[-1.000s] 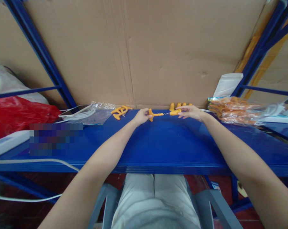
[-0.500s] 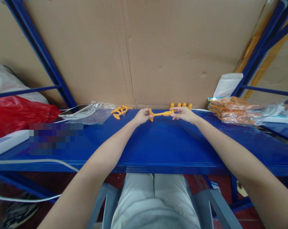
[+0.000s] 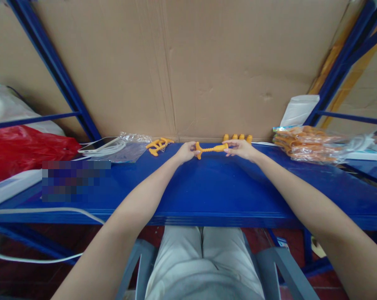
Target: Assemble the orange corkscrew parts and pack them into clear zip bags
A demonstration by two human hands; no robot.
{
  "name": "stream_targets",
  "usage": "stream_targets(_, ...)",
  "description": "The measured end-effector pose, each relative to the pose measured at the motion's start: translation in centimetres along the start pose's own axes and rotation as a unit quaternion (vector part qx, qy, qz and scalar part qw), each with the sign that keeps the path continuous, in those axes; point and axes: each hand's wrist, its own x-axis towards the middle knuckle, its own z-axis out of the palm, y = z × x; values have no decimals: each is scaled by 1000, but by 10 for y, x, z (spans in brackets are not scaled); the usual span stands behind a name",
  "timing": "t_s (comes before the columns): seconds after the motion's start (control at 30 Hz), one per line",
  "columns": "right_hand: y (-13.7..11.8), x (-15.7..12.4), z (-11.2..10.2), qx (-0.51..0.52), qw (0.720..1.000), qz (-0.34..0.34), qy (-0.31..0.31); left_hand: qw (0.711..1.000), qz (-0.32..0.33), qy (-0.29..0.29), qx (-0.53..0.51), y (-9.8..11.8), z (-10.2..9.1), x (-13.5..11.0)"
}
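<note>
Between my two hands a yellow T-handled screw piece (image 3: 209,149) is held level above the blue table. Its crossbar lies to the left, a spiral shaft runs through the middle, and a smoother, thicker section forms the right end. My left hand (image 3: 186,152) pinches the crossbar from the left. At the other end, the fingers of my right hand (image 3: 238,148) close around the tip of the thick section. Whether the shaft and thick section are one part or two, I cannot tell. Several yellow rounded pieces (image 3: 235,137) stand behind my right hand, partly hidden by it.
Left of my left hand lie yellow T-handles with small chains (image 3: 159,146). A clear plastic bag and white cable (image 3: 113,148) lie farther left. Bagged orange pieces (image 3: 304,143) sit at the right. Cardboard (image 3: 176,71) backs the blue table (image 3: 207,191); blue posts flank it.
Both hands keep their hold on the yellow piece, almost unmoved. A dark shoe at the lower left has gone from view, and the camera has shifted slightly.
</note>
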Motion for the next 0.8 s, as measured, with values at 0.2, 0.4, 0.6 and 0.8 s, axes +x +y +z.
stream_targets(0.2,3,2,-1,1,1000,-12,-2,1000,-4,-6,12,-2,-1,1)
stream_targets(0.4,-1,0,1,-3,1000,1,-2,1000,9,-20,9,-4,-3,2)
stream_targets(0.6,-7,-4,3,-13,999,35,11,1000,19,-20,4,-5,-3,2)
stream_targets(0.8,-11,-5,6,-33,998,58,-2,999,22,-15,28,-4,-2,3)
